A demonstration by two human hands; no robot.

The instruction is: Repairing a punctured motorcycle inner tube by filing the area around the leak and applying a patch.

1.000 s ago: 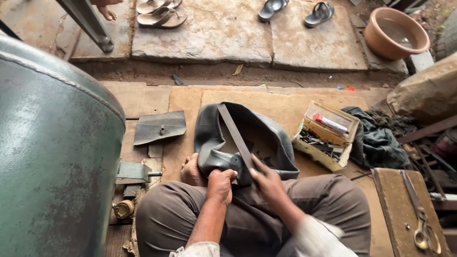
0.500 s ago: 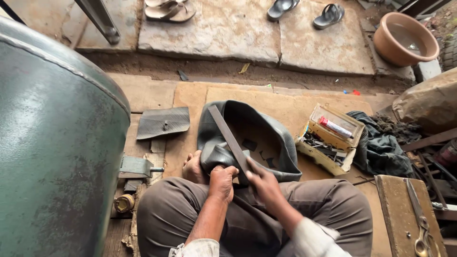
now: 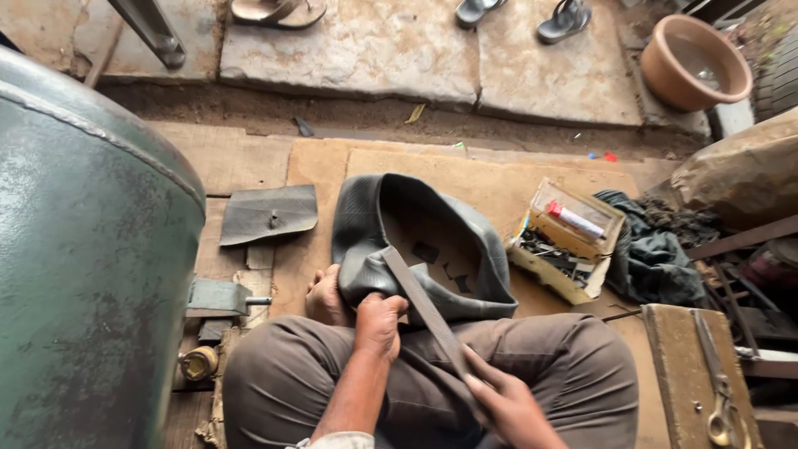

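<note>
I sit cross-legged on wooden boards with a flattened grey rubber inner tube [image 3: 432, 229] looped in front of my knees. My left hand [image 3: 378, 324] grips the near fold of the tube against my leg. My right hand [image 3: 507, 403] holds a long flat rasp-like tool [image 3: 424, 308], which lies slanted across the tube just beside my left hand. Small dark scraps lie on the board inside the tube's loop.
A big green metal tank [image 3: 83, 274] fills the left side. A cut rubber piece [image 3: 270, 214] lies on the boards. A small open box of tools [image 3: 565, 241], a dark cloth [image 3: 652, 258], scissors [image 3: 716, 382] on a wooden block, a clay basin [image 3: 694, 62] and sandals are around.
My right hand has drawn the flat tool back toward me along the tube. The view has tilted slightly down. My left hand keeps its hold.
</note>
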